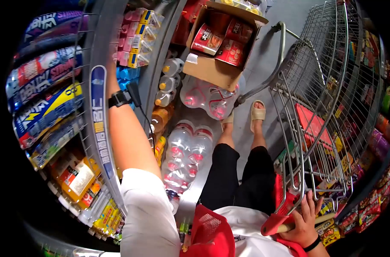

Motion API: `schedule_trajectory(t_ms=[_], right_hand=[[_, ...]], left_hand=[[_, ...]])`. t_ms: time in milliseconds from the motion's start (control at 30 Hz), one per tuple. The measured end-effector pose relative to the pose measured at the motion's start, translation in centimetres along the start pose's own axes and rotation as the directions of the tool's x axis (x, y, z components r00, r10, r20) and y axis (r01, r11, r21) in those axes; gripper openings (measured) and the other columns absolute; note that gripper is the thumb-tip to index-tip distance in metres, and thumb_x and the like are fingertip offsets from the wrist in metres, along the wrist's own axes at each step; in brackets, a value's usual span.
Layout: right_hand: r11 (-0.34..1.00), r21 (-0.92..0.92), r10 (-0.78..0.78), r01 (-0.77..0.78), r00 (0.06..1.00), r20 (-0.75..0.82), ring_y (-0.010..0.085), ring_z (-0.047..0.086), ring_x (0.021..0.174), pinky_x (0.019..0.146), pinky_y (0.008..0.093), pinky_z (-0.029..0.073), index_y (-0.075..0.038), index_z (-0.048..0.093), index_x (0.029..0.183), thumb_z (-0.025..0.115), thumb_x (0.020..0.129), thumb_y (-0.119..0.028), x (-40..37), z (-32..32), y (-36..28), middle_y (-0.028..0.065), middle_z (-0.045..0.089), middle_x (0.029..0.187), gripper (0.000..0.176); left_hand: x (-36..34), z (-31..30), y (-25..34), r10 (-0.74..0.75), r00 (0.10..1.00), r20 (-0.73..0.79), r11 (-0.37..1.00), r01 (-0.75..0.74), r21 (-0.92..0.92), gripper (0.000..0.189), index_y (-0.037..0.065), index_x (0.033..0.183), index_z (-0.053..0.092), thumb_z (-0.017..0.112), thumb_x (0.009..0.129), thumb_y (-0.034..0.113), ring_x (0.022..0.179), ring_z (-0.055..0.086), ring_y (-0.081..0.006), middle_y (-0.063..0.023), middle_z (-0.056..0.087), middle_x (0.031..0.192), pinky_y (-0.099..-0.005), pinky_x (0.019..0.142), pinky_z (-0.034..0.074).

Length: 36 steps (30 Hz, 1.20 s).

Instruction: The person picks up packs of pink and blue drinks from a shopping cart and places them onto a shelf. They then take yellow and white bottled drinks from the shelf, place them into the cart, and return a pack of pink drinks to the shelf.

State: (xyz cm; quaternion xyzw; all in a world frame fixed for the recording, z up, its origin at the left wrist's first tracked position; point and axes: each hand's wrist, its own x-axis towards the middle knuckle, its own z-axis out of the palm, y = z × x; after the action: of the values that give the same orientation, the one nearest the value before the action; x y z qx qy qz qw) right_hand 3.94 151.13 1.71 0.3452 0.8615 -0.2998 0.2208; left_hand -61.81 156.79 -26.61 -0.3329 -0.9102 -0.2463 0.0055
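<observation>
My left arm reaches up to the shelf on the left, with a black wristband device at the wrist. Only the back part of my left hand shows beside the shelf's edge strip; its fingers are hidden. Pink and yellow boxed packs stand just to the right of that hand. My right hand rests on the handle of a wire shopping cart, its fingers stretched out over the bar towards the wire basket.
An opened cardboard box of red instant noodle packs stands ahead on wrapped bottles. More large clear bottles lie at the shelf's foot. Packed drinks fill the left shelf; snack bags line the right. Grey floor lies between.
</observation>
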Motion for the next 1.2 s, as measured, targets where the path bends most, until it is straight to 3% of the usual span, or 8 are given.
schedule_trajectory(t_ms=[400,467,600,700,800,867,967,1200], right_hand=[[0.999,0.041,-0.003,0.004,1.0,-0.021,0.0548,0.032,0.149,0.122,0.0695,0.007,-0.008,0.07,0.095,0.093,0.056,-0.049,0.5,-0.4,0.2,0.0264,0.045,0.152,0.061],[0.998,0.052,-0.041,0.043,0.998,-0.04,0.0491,0.04,0.146,0.121,0.0669,0.017,-0.012,0.072,0.119,0.084,0.07,-0.048,1.1,-1.1,0.0,0.0272,0.048,0.151,0.061],[0.99,0.092,-0.099,0.109,0.99,-0.104,0.0474,0.039,0.148,0.122,0.0658,0.007,-0.015,0.074,0.112,0.087,0.058,-0.04,2.5,-1.6,-0.5,0.0282,0.046,0.155,0.061],[0.973,0.136,-0.163,0.186,0.973,-0.165,0.0463,0.036,0.15,0.121,0.0651,0.008,-0.015,0.073,0.11,0.084,0.063,-0.033,3.4,-2.7,-0.9,0.0243,0.047,0.156,0.052],[0.94,0.231,-0.202,0.251,0.955,-0.216,0.0411,0.039,0.15,0.12,0.0684,0.005,-0.014,0.069,0.118,0.082,0.07,-0.03,3.9,-3.5,-0.4,0.0185,0.043,0.16,0.052],[0.907,0.3,-0.244,0.294,0.95,-0.195,0.0307,0.04,0.151,0.119,0.072,0.001,-0.012,0.063,0.132,0.082,0.075,-0.032,4.2,-3.5,0.4,0.0188,0.041,0.161,0.062],[0.888,0.262,-0.294,0.378,0.904,-0.309,0.0327,0.038,0.151,0.119,0.0737,0.002,-0.013,0.056,0.145,0.077,0.082,-0.038,4.3,-2.8,1.9,0.0173,0.043,0.16,0.071],[0.979,0.077,-0.12,0.19,0.835,-0.537,0.0302,0.056,0.128,0.116,0.0542,0.035,-0.009,0.064,0.128,0.078,0.076,-0.027,-2.6,-4.8,6.4,0.0116,0.064,0.127,0.056]], left_hand=[[1.0,0.1,0.3,0.026,1.0,-0.008,0.998,-0.026,0.05,0.052,0.001,0.135,0.064,0.069,0.095,0.033,0.131,0.057,-0.0395,-0.0218,0.066,0.135,-0.0459,0.117,0.035],[0.4,-0.5,1.6,0.032,0.999,-0.003,0.998,-0.032,0.055,0.052,0.0,0.135,0.064,0.07,0.095,0.032,0.133,0.056,-0.0394,-0.0217,0.065,0.136,-0.0463,0.118,0.034],[-11.7,-2.1,9.7,0.265,0.963,-0.051,0.939,-0.245,0.241,0.045,0.007,0.133,0.066,0.071,0.092,0.023,0.137,0.053,-0.036,-0.0162,0.065,0.136,-0.0551,0.124,0.021],[-23.2,-9.3,19.4,0.333,0.829,0.449,0.932,-0.219,-0.288,0.027,0.009,0.119,0.07,0.066,0.094,0.016,0.123,0.062,-0.0341,-0.0083,0.071,0.124,-0.0573,0.116,0.032],[-31.1,-18.6,28.8,0.537,0.681,0.498,0.827,-0.307,-0.472,0.035,0.007,0.129,0.067,0.061,0.098,0.02,0.126,0.061,-0.0315,-0.0124,0.066,0.136,-0.0541,0.114,0.036],[-34.3,-22.4,32.8,0.475,0.712,0.518,0.731,0.008,-0.682,0.047,0.005,0.144,0.056,0.057,0.101,0.023,0.139,0.051,-0.0391,-0.0199,0.054,0.151,-0.0572,0.118,0.034],[-36.8,-23.9,36.9,0.667,0.521,0.533,0.743,-0.404,-0.534,0.052,0.004,0.149,0.051,0.053,0.103,0.028,0.151,0.035,-0.0399,-0.0215,0.042,0.16,-0.0581,0.125,0.019],[-38.8,-19.5,39.8,0.699,0.554,0.452,0.703,-0.65,-0.289,0.062,0.006,0.138,0.062,0.054,0.1,0.054,0.14,0.048,-0.0375,-0.0163,0.063,0.14,-0.0578,0.125,0.016]])
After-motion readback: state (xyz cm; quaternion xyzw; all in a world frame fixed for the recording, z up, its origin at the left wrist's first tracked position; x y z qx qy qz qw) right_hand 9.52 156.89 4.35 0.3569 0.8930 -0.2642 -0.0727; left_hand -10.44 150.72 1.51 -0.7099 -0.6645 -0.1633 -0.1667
